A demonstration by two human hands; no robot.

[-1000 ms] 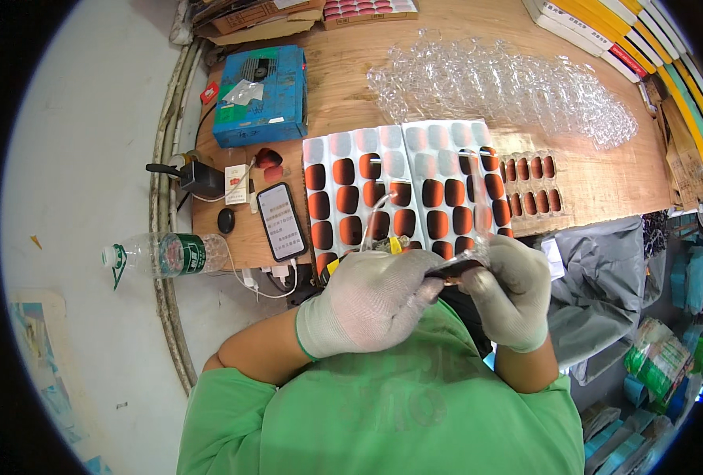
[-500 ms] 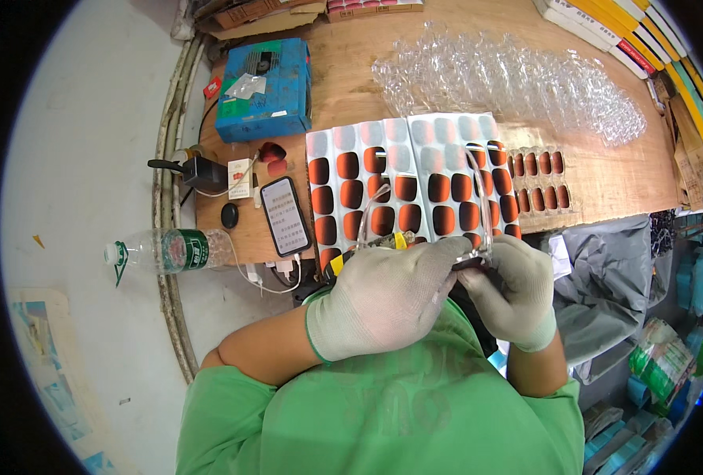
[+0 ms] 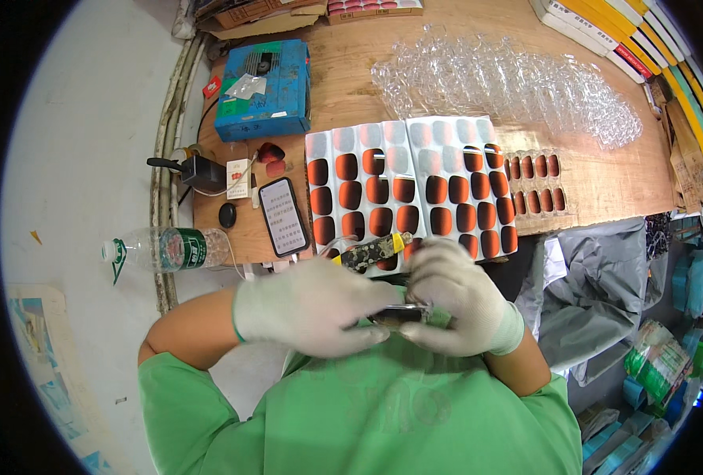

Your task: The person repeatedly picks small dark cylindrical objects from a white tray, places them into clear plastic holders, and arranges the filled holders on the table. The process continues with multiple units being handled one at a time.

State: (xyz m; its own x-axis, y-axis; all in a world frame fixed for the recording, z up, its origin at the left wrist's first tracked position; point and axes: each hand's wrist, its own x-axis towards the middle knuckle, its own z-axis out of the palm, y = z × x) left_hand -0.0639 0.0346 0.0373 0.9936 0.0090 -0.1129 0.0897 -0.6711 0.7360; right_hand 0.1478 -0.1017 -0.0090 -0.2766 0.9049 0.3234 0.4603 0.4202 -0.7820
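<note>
In front of my green shirt, both hands in white knit gloves hold a pair of clear-framed glasses [image 3: 403, 314] with a dark lens showing. My left hand [image 3: 320, 307] grips its left side, blurred by motion. The fingers of my right hand [image 3: 460, 305] close round the right side. Just beyond lies a dark mottled bar with yellow ends [image 3: 369, 253], on the near edge of two white sheets [image 3: 424, 190] bearing rows of orange-to-dark lenses [image 3: 405, 190]. The far slots of these sheets look pale. Most of the glasses is hidden by my gloves.
Clear frames [image 3: 509, 83] are heaped at the far right, above two rows of glasses with brown lenses [image 3: 541, 166]. To the left are a phone [image 3: 284, 215], a blue box [image 3: 264, 91], a plastic bottle [image 3: 169, 249] and a black charger [image 3: 205, 172]. A grey bag [image 3: 596, 285] hangs at right.
Both hands have moved left and nearer my body with the glasses. The temples stood upright over the sheets before; now the lens front shows between my gloves, and the mottled bar is uncovered.
</note>
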